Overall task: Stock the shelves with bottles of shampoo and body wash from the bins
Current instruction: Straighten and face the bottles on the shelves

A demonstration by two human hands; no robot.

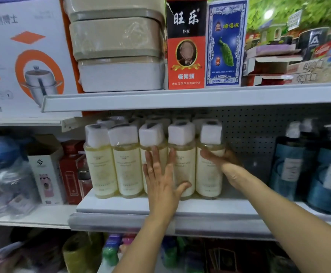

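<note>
Both hands are working at a row of pale yellow translucent plastic bottles with white wrapped caps (125,168).
The five front bottles are standing upright, side by side, near the front edge of the grey metal shelf (121,205), with more of the same behind them. The left hand (160,180) is pressing flat against the third and fourth bottles, fingers straight and spread. The right hand (221,157) is curling its fingers round the shoulder of the rightmost bottle (208,178), gripping it. Dark teal pump bottles (330,180) are standing well apart to the right.
</note>
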